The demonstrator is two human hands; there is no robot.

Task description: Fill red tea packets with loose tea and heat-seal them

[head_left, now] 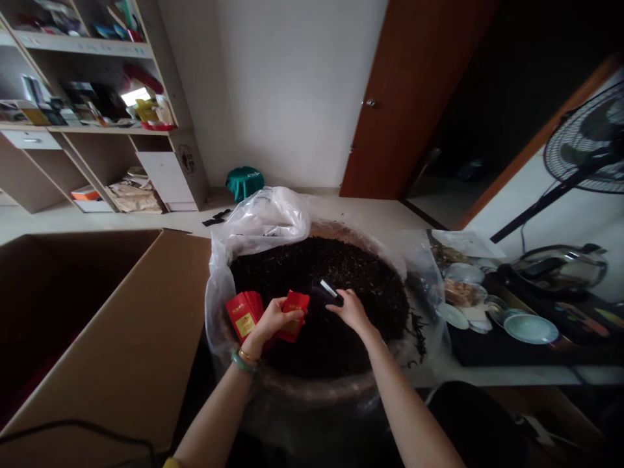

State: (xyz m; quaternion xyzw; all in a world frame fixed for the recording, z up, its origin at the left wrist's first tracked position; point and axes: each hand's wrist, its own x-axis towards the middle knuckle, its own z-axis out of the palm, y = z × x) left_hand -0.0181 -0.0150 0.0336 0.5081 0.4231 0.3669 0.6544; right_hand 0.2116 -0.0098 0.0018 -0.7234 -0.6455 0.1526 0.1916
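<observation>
A wide round container lined with clear plastic [217, 263] holds a heap of dark dried leaves [361, 266] that look like loose tea. Over its left half, my left hand [271, 320] is closed on a small red packet [295, 303] with gold print. Beside that hand, several more red packets [244, 311] lie fanned out at the container's left side. My right hand [351, 311] is over the leaves with its fingers closed on a small dark tool with a pale bar [328, 288]; its exact kind is hard to make out.
At left stands an open cardboard box [121, 338]. To the right, a low dark table carries a pale dish [530, 327], bowls and a glass kettle [560, 270]. A black fan [585, 143] stands behind it. A green stool [244, 182] is near the wall.
</observation>
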